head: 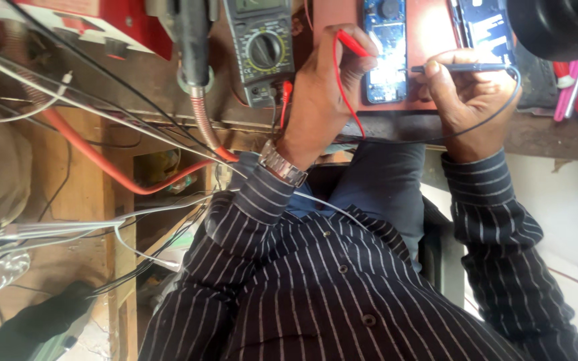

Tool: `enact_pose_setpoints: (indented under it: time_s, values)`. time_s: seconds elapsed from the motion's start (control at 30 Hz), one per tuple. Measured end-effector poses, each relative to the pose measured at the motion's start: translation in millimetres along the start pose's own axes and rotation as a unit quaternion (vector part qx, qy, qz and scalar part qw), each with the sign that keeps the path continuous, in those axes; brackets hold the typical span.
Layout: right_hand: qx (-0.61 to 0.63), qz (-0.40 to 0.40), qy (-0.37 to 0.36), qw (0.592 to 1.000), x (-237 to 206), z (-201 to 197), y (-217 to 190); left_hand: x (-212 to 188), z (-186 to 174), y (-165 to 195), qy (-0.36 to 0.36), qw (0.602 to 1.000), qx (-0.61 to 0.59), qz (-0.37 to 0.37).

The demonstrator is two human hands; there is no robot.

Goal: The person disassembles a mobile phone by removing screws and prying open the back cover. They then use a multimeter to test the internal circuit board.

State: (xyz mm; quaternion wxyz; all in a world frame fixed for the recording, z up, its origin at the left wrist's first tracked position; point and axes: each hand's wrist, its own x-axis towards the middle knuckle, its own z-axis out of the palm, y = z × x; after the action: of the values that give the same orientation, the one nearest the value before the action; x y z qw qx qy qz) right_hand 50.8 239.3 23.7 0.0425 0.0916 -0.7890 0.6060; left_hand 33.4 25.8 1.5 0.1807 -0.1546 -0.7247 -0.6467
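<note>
Now left hand (319,100) pinches red probe (354,44), right hand (466,100) grips black probe (459,67) at three o'clock of blue circuit board (384,50); slipped tip could short contacts.

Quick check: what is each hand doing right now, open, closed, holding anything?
Left hand: closed on the red probe, tip at the opened phone.
Right hand: closed on the black probe, tip at the same phone.

Around the opened blue phone (384,50) little room is free. The left hand (319,100) with its red probe (352,43) closes off its left side, the right hand (466,100) with the black probe (463,67) its right. The multimeter (262,50) stands further left of the phone, cables crowding beyond.
</note>
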Motion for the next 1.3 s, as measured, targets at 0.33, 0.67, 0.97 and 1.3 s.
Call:
enact_pose_setpoints:
  time_s: [0.33, 0.67, 0.97, 1.3]
  values:
    - [-0.012, -0.004, 0.007, 1.000, 0.8, 0.1, 1.5, -0.6, 0.4, 0.6, 0.000, 1.000, 0.009, 0.003]
    - [-0.002, -0.004, 0.006, 1.000, 1.2, 0.0, 2.9, -0.7, 2.5, -1.8, 0.008, 1.000, -0.002, 0.006]
    - [0.008, 0.003, 0.008, 1.000, 1.0, 1.1, 1.4, 0.9, 0.4, -0.9, 0.002, 1.000, 0.004, 0.005]
    - [0.007, -0.019, 0.027, 0.999, -2.0, -0.5, 3.5, -0.9, -1.8, -2.0, -0.004, 1.000, 0.007, 0.011]
